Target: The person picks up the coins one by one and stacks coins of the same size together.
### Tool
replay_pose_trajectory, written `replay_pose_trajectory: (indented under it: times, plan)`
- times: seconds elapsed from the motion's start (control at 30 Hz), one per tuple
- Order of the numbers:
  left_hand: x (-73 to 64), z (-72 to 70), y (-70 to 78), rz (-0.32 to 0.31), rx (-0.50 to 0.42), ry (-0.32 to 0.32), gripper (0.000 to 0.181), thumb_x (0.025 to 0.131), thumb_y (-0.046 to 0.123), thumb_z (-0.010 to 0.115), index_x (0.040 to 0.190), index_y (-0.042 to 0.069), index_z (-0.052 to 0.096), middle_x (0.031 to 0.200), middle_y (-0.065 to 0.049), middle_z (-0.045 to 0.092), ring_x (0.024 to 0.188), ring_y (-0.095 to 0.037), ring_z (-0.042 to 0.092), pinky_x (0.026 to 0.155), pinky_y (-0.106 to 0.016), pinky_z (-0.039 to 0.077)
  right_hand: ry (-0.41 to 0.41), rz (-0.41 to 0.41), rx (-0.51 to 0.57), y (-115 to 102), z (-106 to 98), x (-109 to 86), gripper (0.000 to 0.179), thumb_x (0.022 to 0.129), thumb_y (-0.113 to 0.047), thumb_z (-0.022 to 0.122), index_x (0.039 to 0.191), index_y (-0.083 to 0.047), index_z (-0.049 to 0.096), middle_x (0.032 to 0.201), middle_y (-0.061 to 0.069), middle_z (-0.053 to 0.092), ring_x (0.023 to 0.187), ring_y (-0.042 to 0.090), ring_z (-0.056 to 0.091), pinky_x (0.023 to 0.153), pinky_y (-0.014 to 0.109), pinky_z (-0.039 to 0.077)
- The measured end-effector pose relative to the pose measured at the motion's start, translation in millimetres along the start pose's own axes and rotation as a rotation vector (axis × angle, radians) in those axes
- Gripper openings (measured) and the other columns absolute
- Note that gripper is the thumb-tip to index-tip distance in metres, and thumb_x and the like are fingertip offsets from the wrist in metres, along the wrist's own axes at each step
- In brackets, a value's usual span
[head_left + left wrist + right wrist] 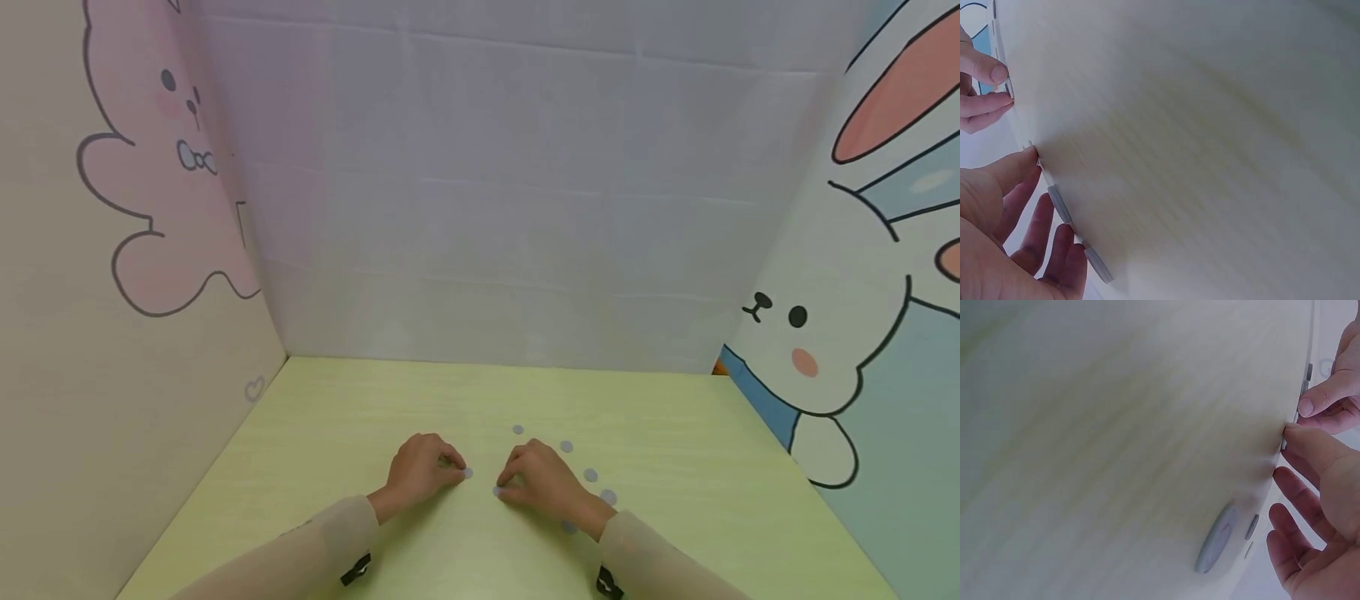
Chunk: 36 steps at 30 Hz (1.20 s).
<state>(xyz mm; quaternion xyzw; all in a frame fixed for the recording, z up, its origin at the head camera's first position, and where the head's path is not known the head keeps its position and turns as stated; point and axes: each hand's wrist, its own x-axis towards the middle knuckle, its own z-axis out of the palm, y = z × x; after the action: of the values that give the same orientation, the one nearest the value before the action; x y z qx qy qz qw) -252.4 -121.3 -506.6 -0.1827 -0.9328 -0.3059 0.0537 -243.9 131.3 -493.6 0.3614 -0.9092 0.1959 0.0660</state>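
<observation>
On the pale yellow table, my left hand (424, 468) pinches a small flat grey disc (468, 473) between thumb and finger at the table surface. My right hand (551, 483) does the same with another grey disc (496, 492), a short way to the right and slightly nearer me. In the left wrist view, two more discs, one of them a thick grey disc (1059, 204), lie by the curled outer fingers of the left hand. From the right wrist, a larger-looking grey disc (1217, 539) shows beside the right hand, flat on the table.
Several grey discs form a curve around the right hand, from a far disc (517, 429) to a near disc (569, 527) partly under the wrist. White curtain (510, 208) closes the back; a bear-printed panel (161, 225) and a rabbit-printed panel (847, 333) flank the table (315, 417).
</observation>
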Motion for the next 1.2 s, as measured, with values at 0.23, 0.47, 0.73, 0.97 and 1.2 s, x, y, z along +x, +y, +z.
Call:
replay_pose_trajectory:
  times: [0.23, 0.47, 0.73, 0.97, 1.2]
  plan:
    - [0.1, -0.2, 0.5, -0.01, -0.016, -0.009, 0.006, 0.084, 0.027, 0.092, 0.086, 0.027, 0.086, 0.092, 0.011, 0.07, 0.092, -0.014, 0.061, 0.078, -0.034, 0.049, 0.027, -0.024, -0.046, 0.5, 3.3, 4.2, 0.006, 0.086, -0.022, 0.09, 0.086, -0.018, 0.086, 0.086, -0.008, 0.078, 0.081, 0.009, 0.059, 0.075, 0.027, 0.049]
    - [0.7, 0.4, 1.2, -0.001, -0.011, -0.007, 0.006, 0.084, 0.026, 0.092, 0.085, 0.026, 0.086, 0.092, 0.009, 0.071, 0.091, -0.016, 0.062, 0.078, -0.037, 0.049, 0.05, -0.016, -0.018, -0.3, 9.0, 13.5, 0.007, 0.089, -0.023, 0.088, 0.087, -0.016, 0.087, 0.082, -0.01, 0.077, 0.076, 0.004, 0.063, 0.078, 0.028, 0.05]
    - [0.4, 0.1, 0.8, 0.008, 0.0, -0.008, 0.006, 0.084, 0.022, 0.091, 0.085, 0.025, 0.086, 0.093, 0.007, 0.072, 0.091, -0.017, 0.062, 0.077, -0.037, 0.049, 0.066, 0.005, 0.041, -6.1, 15.0, 27.2, 0.005, 0.089, -0.017, 0.088, 0.088, -0.012, 0.086, 0.082, -0.005, 0.078, 0.074, 0.006, 0.065, 0.071, 0.023, 0.052]
    - [-0.1, 0.4, 0.1, 0.004, -0.015, -0.004, 0.007, 0.083, 0.02, 0.091, 0.084, 0.024, 0.086, 0.094, 0.007, 0.072, 0.093, -0.019, 0.063, 0.08, -0.04, 0.05, 0.071, 0.026, 0.053, -9.5, 22.6, 36.9, 0.007, 0.091, -0.02, 0.087, 0.088, -0.013, 0.087, 0.083, -0.007, 0.078, 0.076, 0.006, 0.065, 0.073, 0.023, 0.051]
    - [1.6, -0.9, -0.7, 0.016, -0.016, -0.006, 0.005, 0.084, 0.022, 0.091, 0.085, 0.024, 0.086, 0.093, 0.008, 0.072, 0.093, -0.018, 0.064, 0.081, -0.04, 0.051, 0.064, 0.06, 0.095, -15.8, 21.4, 41.4, 0.005, 0.091, -0.017, 0.086, 0.09, -0.012, 0.087, 0.085, -0.005, 0.08, 0.079, 0.007, 0.067, 0.072, 0.023, 0.053]
